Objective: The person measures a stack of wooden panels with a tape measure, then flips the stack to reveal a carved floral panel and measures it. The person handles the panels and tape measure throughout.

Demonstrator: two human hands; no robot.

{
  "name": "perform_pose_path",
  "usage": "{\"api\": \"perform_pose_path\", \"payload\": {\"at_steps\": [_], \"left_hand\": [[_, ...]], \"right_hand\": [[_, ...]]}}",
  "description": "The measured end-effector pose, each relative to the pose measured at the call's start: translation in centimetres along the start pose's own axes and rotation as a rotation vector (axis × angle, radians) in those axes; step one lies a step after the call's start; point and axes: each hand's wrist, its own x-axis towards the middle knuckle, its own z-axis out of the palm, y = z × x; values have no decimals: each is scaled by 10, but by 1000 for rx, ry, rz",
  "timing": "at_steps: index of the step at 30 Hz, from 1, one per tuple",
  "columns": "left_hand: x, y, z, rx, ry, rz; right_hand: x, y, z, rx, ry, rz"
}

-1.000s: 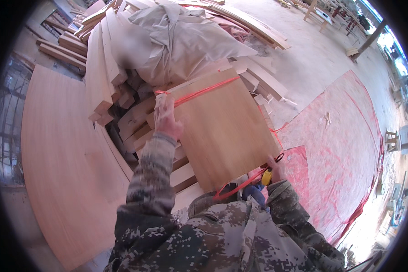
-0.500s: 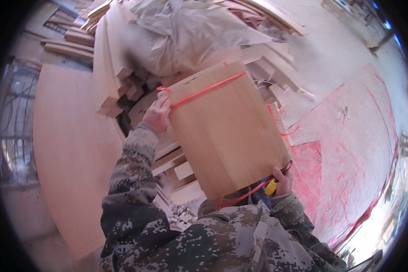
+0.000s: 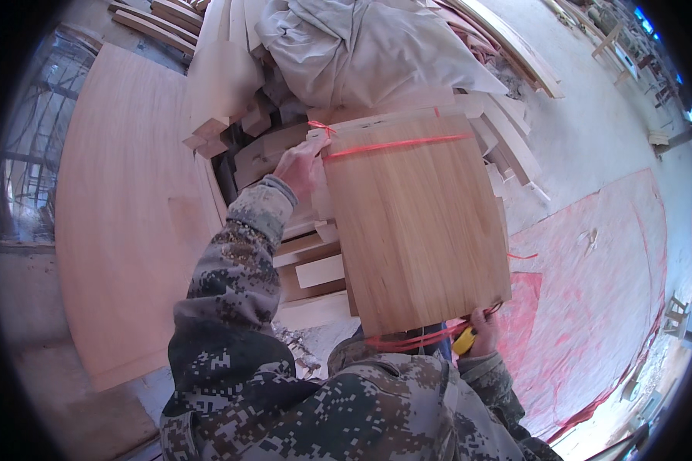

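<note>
The bundle of wooden boards (image 3: 419,223) lies lengthwise away from the person, left hand (image 3: 298,165) gripping its far left corner, right hand (image 3: 484,332) clutching the near edge, above stacked timber (image 3: 300,261)

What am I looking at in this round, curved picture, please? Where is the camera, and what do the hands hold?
The camera sits on a person's head and looks down, so straight edges bend. The camouflage sleeves are the person's own arms. The left hand grips the far corner of a bundle of pale wooden boards tied with red string. The right hand holds its near edge, beside something small and yellow. Behind lie stacked wooden offcuts under a grey cloth.
</note>
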Motion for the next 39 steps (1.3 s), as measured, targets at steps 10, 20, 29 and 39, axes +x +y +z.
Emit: {"api": "perform_pose_path", "payload": {"at_steps": [10, 20, 29, 39], "left_hand": [[-11, -13, 26, -55, 257, 120], [-12, -19, 40, -27, 381, 173], [0, -13, 8, -33, 131, 53], [138, 110, 102, 34, -90, 197]], "right_hand": [[-21, 33, 13, -320, -3, 46], [-30, 34, 13, -156, 93, -13], [8, -36, 5, -266, 344, -195], [12, -34, 1, -135, 260, -159]]}}
